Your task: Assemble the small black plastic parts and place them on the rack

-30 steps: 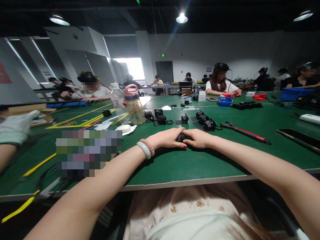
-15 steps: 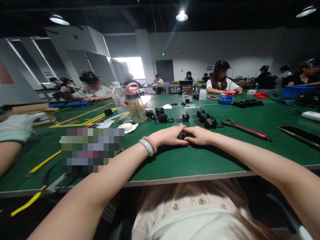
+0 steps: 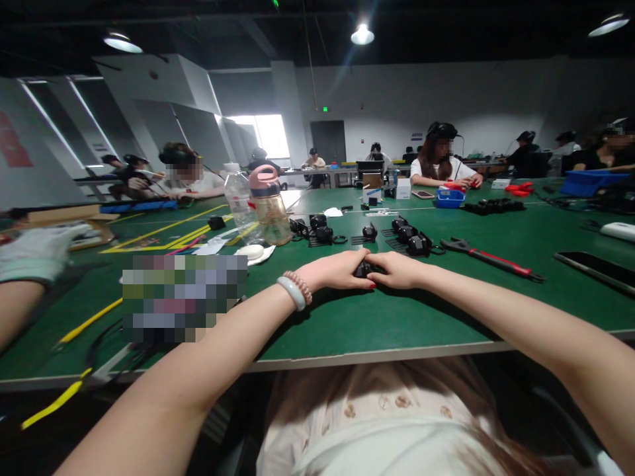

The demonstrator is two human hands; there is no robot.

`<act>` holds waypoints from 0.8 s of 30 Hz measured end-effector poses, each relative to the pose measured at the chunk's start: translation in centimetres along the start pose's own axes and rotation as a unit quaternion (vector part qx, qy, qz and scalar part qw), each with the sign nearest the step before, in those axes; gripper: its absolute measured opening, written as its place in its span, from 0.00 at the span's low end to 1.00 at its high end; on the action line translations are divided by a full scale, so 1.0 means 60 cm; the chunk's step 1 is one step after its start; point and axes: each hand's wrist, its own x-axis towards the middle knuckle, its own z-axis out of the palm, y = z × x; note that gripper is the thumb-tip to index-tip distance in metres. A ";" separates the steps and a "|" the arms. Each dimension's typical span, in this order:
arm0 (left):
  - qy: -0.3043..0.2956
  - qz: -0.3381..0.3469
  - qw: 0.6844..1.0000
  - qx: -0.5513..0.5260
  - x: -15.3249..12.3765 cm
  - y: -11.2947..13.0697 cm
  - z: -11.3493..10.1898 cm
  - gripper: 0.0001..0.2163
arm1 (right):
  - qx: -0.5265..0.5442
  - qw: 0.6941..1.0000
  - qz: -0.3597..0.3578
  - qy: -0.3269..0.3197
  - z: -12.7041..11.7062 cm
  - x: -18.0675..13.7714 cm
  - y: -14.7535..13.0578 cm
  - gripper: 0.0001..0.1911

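My left hand (image 3: pixel 342 270) and my right hand (image 3: pixel 399 270) meet over the green table, both closed on one small black part (image 3: pixel 366 268). Fingers cover most of it, so its exact kind does not show. A pale bangle (image 3: pixel 292 293) and a coiled band circle my left wrist. Just beyond my hands, similar black parts lie in groups: one group (image 3: pixel 322 233) behind my left hand, a single part (image 3: pixel 368 232) straight ahead, another group (image 3: pixel 409 235) behind my right hand. Pliers with red-and-black handles (image 3: pixel 501 262) rest to the right of my right hand.
A drink bottle with a pink lid (image 3: pixel 270 208) and a clear plastic bottle (image 3: pixel 241 198) stand left of centre. On the right lies a phone (image 3: pixel 600 268). A co-worker's gloved hand (image 3: pixel 37 254) is at the far left. Another person sits across near a blue bin (image 3: pixel 449 198).
The view has shifted very slightly. Both hands stay on the black part in nearly the same place.
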 end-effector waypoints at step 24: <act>0.000 -0.010 0.996 -0.084 0.006 -0.006 0.006 0.25 | -0.031 0.999 -0.029 -0.003 0.005 0.002 0.010 0.13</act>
